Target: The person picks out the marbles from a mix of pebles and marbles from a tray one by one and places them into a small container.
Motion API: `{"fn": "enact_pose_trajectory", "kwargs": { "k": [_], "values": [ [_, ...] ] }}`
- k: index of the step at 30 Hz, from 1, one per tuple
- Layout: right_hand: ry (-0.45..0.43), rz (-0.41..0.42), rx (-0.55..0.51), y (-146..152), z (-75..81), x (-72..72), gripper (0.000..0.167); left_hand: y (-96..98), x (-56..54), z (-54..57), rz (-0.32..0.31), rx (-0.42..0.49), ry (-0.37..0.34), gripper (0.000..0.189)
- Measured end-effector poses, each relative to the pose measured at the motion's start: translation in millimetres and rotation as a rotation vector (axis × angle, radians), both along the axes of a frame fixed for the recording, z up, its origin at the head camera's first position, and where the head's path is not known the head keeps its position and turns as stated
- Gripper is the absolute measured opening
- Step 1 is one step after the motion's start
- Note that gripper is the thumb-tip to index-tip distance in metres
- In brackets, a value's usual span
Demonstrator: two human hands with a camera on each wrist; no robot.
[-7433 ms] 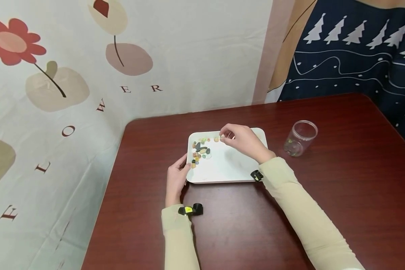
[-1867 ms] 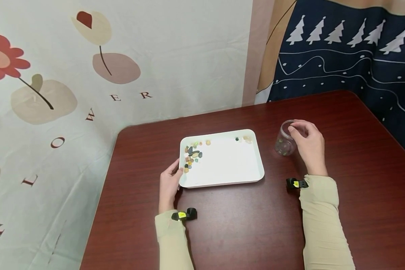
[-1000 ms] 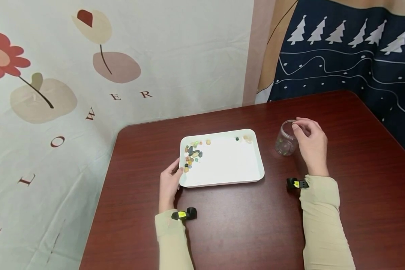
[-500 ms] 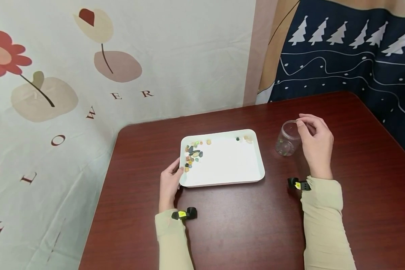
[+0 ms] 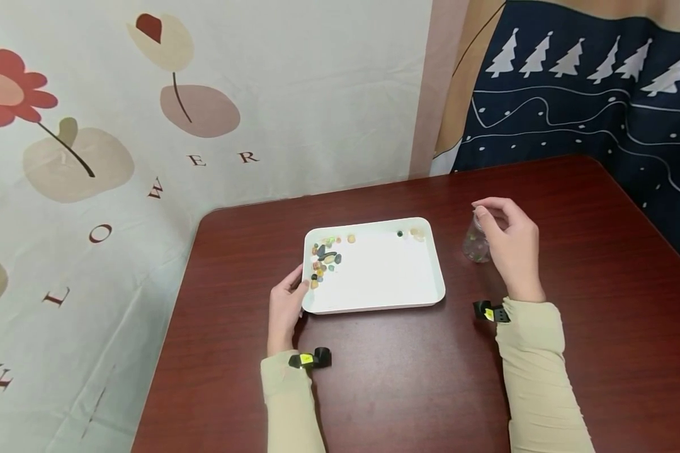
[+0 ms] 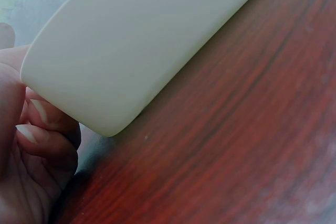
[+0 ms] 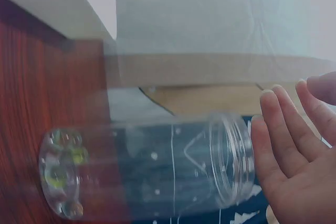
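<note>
A white tray (image 5: 382, 283) lies on the dark red table (image 5: 408, 377). Several small coloured stones (image 5: 324, 258) are heaped in its far left corner, and a few more stones (image 5: 413, 233) lie in the far right corner. My left hand (image 5: 294, 290) holds the tray's near left corner, thumb on the rim; the left wrist view shows the fingers (image 6: 47, 129) curled under the tray (image 6: 142, 40). A clear jar (image 5: 474, 245) with a few stones (image 7: 63, 171) at the bottom stands right of the tray. My right hand (image 5: 484, 214) hovers over its mouth, fingers (image 7: 283, 145) relaxed and holding nothing.
A flower-print cloth (image 5: 147, 126) hangs behind and left of the table. A navy cloth with white trees (image 5: 589, 94) hangs at the back right. The table's left edge (image 5: 170, 340) lies close to my left hand.
My right hand has moved left from the jar's right side to above its mouth, now covering the rim. The left hand and tray have not moved.
</note>
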State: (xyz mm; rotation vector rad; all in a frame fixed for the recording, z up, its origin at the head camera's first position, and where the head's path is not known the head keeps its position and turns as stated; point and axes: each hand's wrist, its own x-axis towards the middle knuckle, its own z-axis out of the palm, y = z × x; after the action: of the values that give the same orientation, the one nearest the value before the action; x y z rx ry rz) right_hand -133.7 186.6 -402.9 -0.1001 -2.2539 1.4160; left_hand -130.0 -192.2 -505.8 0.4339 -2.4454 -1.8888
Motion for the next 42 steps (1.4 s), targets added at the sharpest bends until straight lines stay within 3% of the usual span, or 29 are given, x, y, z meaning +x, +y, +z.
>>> {"fn": "enact_pose_trajectory", "kwargs": {
  "k": [7, 14, 17, 20, 28, 42],
  "values": [
    [-0.011, 0.085, 0.080, -18, -3.4, -3.4, 0.026, -1.5, 0.9, 2.6, -0.008, -0.009, -0.012, 0.035],
    [-0.013, 0.177, 0.115, -38, -6.9, -4.3, 0.027, 6.4, 10.1, 28.3, -0.021, -0.014, -0.009, 0.038],
    [-0.024, 0.209, 0.136, -46, -8.4, -4.2, 0.027, 8.0, 12.2, 33.3, -0.022, -0.022, -0.005, 0.039],
    [-0.034, 0.249, 0.150, -54, -10.2, -4.6, 0.027, 5.9, 10.5, 28.4, -0.019, -0.019, -0.016, 0.039],
    [-0.082, 0.338, 0.175, -75, -15.7, -7.4, 0.028, -3.0, 0.7, 1.0, -0.003, -0.046, -0.007, 0.036],
    [-0.079, 0.466, 0.328, -104, -12.8, -23.8, 0.030, -2.9, 0.3, 0.6, 0.001, -0.021, 0.004, 0.035]
  ]
}}
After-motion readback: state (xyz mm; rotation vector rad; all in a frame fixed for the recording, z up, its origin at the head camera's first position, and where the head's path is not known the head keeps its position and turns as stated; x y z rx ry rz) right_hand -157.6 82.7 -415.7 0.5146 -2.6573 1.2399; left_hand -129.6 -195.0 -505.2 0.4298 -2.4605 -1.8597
